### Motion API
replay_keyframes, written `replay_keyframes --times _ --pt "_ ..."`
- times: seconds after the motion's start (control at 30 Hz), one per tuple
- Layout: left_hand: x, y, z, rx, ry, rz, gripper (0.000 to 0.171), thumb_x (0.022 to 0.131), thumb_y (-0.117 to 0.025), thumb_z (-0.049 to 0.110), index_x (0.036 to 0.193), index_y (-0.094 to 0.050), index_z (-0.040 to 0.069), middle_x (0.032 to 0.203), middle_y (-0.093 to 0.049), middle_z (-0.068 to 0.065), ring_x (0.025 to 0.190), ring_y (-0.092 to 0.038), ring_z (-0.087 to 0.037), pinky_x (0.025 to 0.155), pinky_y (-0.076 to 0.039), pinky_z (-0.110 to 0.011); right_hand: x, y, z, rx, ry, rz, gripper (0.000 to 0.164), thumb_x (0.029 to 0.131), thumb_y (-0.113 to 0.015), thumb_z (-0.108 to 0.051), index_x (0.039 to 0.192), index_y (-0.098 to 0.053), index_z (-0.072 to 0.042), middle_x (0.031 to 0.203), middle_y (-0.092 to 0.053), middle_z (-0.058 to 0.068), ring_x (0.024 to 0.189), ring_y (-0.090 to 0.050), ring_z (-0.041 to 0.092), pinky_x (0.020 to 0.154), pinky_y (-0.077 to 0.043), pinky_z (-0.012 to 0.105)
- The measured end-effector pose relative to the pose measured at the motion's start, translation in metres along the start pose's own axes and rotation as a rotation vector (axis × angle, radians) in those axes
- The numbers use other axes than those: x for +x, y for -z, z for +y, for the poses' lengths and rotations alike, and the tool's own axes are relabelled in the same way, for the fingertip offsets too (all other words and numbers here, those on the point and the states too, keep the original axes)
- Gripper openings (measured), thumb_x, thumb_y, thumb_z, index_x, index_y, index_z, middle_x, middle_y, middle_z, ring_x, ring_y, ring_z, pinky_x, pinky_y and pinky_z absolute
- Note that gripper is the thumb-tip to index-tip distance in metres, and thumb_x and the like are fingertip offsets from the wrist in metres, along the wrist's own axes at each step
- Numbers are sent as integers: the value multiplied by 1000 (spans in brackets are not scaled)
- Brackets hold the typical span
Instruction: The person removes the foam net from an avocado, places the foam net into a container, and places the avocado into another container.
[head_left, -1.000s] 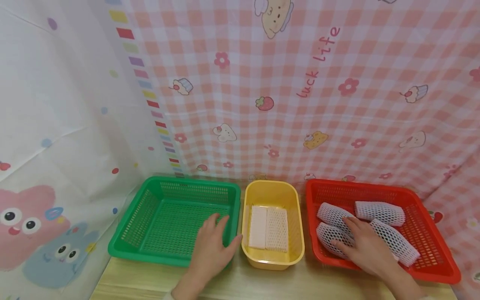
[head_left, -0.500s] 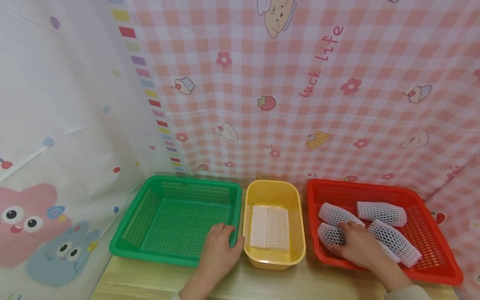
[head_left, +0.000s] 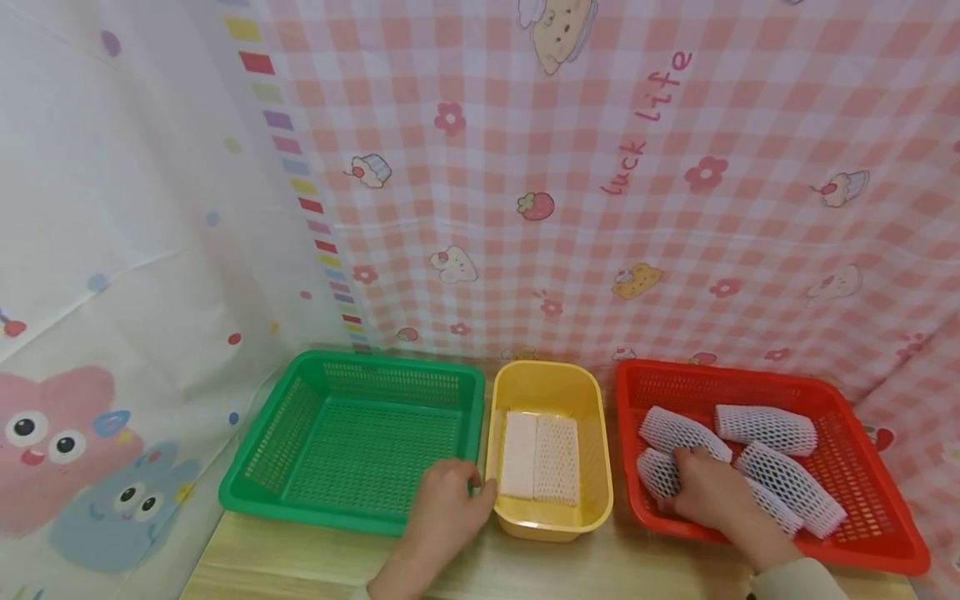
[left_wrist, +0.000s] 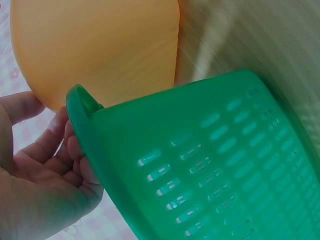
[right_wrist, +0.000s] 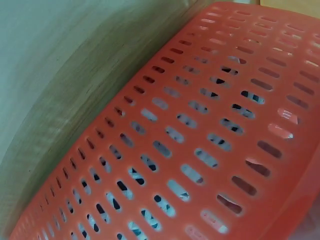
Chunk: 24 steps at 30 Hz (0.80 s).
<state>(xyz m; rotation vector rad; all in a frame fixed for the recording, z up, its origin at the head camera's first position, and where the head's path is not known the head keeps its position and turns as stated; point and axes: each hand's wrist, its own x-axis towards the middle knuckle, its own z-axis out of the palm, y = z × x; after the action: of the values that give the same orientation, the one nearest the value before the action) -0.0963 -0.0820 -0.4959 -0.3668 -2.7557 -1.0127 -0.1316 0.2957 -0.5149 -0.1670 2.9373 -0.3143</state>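
Note:
My right hand (head_left: 716, 493) is inside the red basket (head_left: 888, 508), its fingers and thumb curled round the front-left foam-net-wrapped item (head_left: 657, 473). That item looks dark through the white mesh, and the hand hides part of it. More net-wrapped pieces lie around it, one behind (head_left: 684, 432) and others to the right (head_left: 795, 485). My left hand (head_left: 450, 502) hangs loosely curled at the front-right corner of the green basket (head_left: 300, 510), holding nothing. In the left wrist view its fingers (left_wrist: 47, 142) are right at the green rim. The right wrist view shows the red basket's slotted wall (right_wrist: 200, 125), hiding the hand.
A yellow bin (head_left: 551, 525) stands between the two baskets, with flat white foam nets (head_left: 557, 458) lying side by side in it. All three containers stand on a wooden table (head_left: 300, 567). A pink checked cloth (head_left: 480, 233) hangs close behind them.
My right hand has moved down and left onto the front-left wrapped item and closed its fingers round it. My left hand has drifted slightly right and down, its fingers curling more.

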Motion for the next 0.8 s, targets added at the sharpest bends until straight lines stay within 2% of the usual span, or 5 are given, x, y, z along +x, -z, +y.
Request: replay_keyframes --times 0.27,0.57,0.8 --pt "0 1 4 -33 59 -83 37 92 -72 15 60 -54 17 59 -50 6 58 -45 -10 53 -40 -26 4 -4 -3 -13 1 -32 50 70 -92 -39 97 -64 -7 81 -64 8 74 -60 27 66 -56 51" --pt "1 0 5 -33 73 -94 42 93 -71 14 58 -49 18 54 -44 8 52 -41 -8 47 -36 -25 8 -5 -4 -18 -36 -31 34 77 -81 -33 90 -63 -8 77 -63 8 69 -59 27 58 -52 49" --pt "2 0 7 -31 63 -79 42 93 -72 12 57 -49 17 53 -44 8 51 -40 -7 46 -35 -25 9 -2 -1 -19 -50 -3 39 82 -78 -41 93 -65 -5 80 -65 11 71 -62 30 60 -53 53"
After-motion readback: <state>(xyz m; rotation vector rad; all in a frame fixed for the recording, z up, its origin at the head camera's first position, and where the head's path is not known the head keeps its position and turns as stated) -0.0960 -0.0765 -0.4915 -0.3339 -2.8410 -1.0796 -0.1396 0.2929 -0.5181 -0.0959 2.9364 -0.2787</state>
